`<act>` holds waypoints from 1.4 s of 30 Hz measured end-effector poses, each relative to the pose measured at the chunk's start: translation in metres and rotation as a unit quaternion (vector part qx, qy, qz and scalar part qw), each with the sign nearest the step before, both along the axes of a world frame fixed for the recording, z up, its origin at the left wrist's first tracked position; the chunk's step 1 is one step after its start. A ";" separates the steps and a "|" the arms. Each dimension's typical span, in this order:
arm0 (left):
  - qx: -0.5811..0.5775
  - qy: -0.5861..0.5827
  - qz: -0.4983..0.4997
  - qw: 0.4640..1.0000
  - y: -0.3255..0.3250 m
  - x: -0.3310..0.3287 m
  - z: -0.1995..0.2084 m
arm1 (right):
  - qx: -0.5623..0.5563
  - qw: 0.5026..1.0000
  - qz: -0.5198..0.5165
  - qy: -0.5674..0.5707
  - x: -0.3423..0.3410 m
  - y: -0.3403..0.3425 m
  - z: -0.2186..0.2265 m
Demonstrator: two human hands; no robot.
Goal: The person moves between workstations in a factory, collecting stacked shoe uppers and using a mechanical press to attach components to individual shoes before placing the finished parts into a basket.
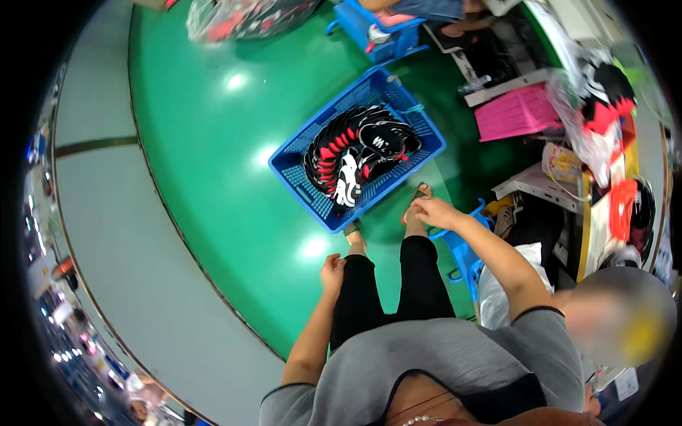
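My left hand [332, 275] hangs beside my left thigh, loosely curled with its fingers a little apart, and nothing shows in it. Over my right shin is my right hand [432, 211], its fingers bent and slightly spread, also without anything visible in them. A blue plastic basket [290, 186] stands on the floor just ahead of my feet, apart from both hands. Inside it lies a curved row of black and red shoe uppers [330, 153], packed close together. A white-and-black piece [347, 181] and a black piece with white marks [383, 140] rest on top.
A blue stool [465, 257] is close by my right leg. Right of the basket are a pink basket [517, 112] and a cluttered workbench [584, 241]. A person [437, 8] sits at the far side. Along the left runs a long grey table [135, 263]. A clear plastic bag [249, 20] lies far back.
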State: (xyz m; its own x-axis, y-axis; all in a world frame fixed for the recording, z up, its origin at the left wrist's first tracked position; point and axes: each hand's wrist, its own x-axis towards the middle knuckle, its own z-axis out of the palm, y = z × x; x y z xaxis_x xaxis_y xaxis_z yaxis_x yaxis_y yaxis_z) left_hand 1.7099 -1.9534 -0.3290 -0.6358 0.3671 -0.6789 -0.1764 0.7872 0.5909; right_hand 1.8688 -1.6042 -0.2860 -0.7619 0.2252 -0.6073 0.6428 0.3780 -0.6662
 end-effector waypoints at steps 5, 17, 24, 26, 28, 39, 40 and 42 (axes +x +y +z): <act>-0.046 -0.023 0.071 0.996 -0.080 -0.016 -0.028 | 0.048 0.989 -0.126 -0.057 -0.068 -0.028 -0.171; 0.020 0.034 0.093 0.995 0.017 -0.081 -0.136 | -0.083 0.939 -0.285 -0.175 -0.039 -0.007 -0.271; -0.083 0.072 0.191 0.975 0.034 -0.094 -0.193 | 0.459 0.864 -0.202 0.049 -0.068 0.141 -0.290; -0.084 0.144 0.168 0.971 0.017 -0.094 -0.230 | 0.491 0.855 -0.155 0.065 -0.094 0.185 -0.302; -0.081 0.206 0.109 0.969 0.025 -0.099 -0.241 | 0.444 0.883 -0.149 0.018 -0.101 0.211 -0.323; -0.068 0.216 -0.017 0.974 0.016 -0.090 -0.238 | 0.235 0.908 -0.325 0.124 -0.087 0.184 -0.372; -0.052 0.194 0.001 0.980 0.015 -0.100 -0.235 | 0.228 0.915 -0.328 0.059 -0.094 0.180 -0.364; -0.008 0.110 0.014 0.994 0.006 -0.097 -0.215 | 0.113 0.880 -0.458 0.059 -0.052 0.205 -0.383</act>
State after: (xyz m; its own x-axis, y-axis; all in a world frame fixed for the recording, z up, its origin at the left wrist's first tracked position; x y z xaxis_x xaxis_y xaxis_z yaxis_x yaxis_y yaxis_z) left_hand 1.6124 -1.9476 -0.5441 -0.7786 0.3387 -0.5283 -0.0660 0.7930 0.6056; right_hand 1.8170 -1.3988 -0.6691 -0.2530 0.8821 -0.3974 0.6784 -0.1312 -0.7229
